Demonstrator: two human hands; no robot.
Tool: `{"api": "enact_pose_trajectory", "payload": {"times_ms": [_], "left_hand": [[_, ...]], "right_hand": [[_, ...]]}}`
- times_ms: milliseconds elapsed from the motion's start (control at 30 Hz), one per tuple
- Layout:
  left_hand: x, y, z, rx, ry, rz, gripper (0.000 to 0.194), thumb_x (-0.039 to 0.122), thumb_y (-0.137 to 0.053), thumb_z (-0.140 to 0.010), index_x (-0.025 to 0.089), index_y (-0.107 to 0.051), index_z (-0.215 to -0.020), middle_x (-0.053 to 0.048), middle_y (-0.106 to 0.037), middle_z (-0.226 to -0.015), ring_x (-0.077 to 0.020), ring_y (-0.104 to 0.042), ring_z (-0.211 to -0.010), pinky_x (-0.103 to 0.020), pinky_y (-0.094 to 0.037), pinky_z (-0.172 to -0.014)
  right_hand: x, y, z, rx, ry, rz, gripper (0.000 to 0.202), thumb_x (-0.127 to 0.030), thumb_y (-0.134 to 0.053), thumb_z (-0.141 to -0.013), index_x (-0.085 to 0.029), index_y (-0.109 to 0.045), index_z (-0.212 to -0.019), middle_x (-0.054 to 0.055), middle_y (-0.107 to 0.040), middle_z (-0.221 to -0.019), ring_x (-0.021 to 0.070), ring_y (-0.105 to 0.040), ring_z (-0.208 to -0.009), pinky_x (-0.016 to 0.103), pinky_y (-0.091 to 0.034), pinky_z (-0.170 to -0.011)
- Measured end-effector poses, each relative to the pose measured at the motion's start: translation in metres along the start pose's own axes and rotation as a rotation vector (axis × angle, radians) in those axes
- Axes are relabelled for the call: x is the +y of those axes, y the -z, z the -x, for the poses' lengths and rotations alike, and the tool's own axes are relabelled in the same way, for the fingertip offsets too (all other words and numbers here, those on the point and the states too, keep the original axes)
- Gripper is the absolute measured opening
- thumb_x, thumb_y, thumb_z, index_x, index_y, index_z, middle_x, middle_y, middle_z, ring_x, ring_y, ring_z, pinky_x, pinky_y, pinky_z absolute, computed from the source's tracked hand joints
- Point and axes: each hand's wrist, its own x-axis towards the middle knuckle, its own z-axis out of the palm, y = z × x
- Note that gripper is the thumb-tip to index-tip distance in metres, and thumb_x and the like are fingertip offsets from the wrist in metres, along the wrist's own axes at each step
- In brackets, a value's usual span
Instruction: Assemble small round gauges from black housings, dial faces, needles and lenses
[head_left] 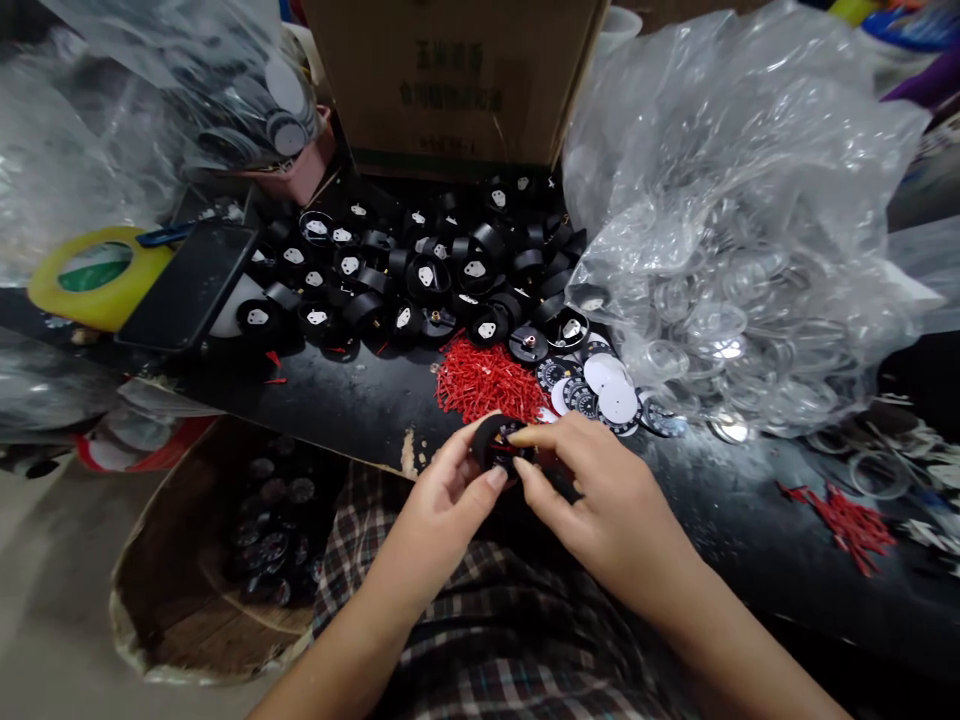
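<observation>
Near the table's front edge, my left hand (442, 510) is closed around a small round black gauge case (489, 438), holding it by the rim. The case is tilted, and a bit of red shows at its dial. My right hand (600, 490) reaches in from the other side, thumb and forefinger bent together at the dial face. What those fingertips pinch is too small and covered to make out. Just beyond the hands lies a heap of red pointers (487, 378). To its right are loose dial discs (581, 395), some black with printed scales, some white.
Several black gauge cases (427, 275) crowd the table before a cardboard box (457, 90). A plastic bag of clear covers (720, 310) stands right; more red pointers (847, 525) lie beyond it. Left are a phone (191, 285), a tape roll (97, 275) and a low basket (172, 600) of gauges.
</observation>
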Motion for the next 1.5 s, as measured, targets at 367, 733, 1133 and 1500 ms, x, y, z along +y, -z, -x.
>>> {"api": "enact_pose_trajectory", "payload": {"times_ms": [367,733,1133,1500], "left_hand": [[-0.018,-0.012,0.004,0.280,0.117,0.062,0.033,0.047,-0.065,-0.079,0.032,-0.070,-0.109,-0.002,-0.067,-0.125,-0.0270,-0.057,-0.122,-0.040,-0.051,-0.098],[-0.026,-0.014,-0.009,0.126,0.027,0.116,0.040,0.040,-0.062,-0.084,0.026,-0.063,-0.122,-0.006,-0.064,-0.129,-0.0273,-0.057,-0.122,-0.044,-0.050,-0.100],[-0.020,-0.022,-0.013,0.060,0.163,0.293,0.031,0.037,-0.066,-0.083,0.021,-0.069,-0.109,-0.007,-0.073,-0.111,-0.0214,-0.069,-0.098,-0.041,-0.053,-0.094],[-0.022,-0.016,-0.013,-0.060,0.012,0.075,0.037,0.032,-0.066,-0.083,0.027,-0.064,-0.119,-0.005,-0.065,-0.128,-0.0239,-0.059,-0.119,-0.037,-0.050,-0.098]], "right_hand": [[-0.004,-0.004,-0.013,0.102,0.002,0.141,0.014,-0.011,-0.048,-0.082,-0.017,-0.057,-0.074,0.001,-0.058,-0.068,0.0150,-0.051,-0.066,0.030,-0.040,-0.068],[0.090,0.051,-0.009,0.302,-0.342,0.291,0.029,-0.028,-0.059,-0.085,-0.017,-0.063,-0.111,0.013,-0.065,-0.112,0.0253,-0.060,-0.096,0.045,-0.043,-0.087],[0.090,0.061,0.006,0.426,-0.333,-0.003,0.023,-0.029,-0.057,-0.088,-0.019,-0.067,-0.106,0.005,-0.069,-0.089,0.0185,-0.063,-0.076,0.035,-0.051,-0.073],[0.015,0.004,0.000,0.058,-0.143,-0.144,0.021,-0.027,-0.049,-0.095,-0.022,-0.067,-0.103,0.006,-0.057,-0.105,0.0162,-0.059,-0.092,0.030,-0.048,-0.080]]}}
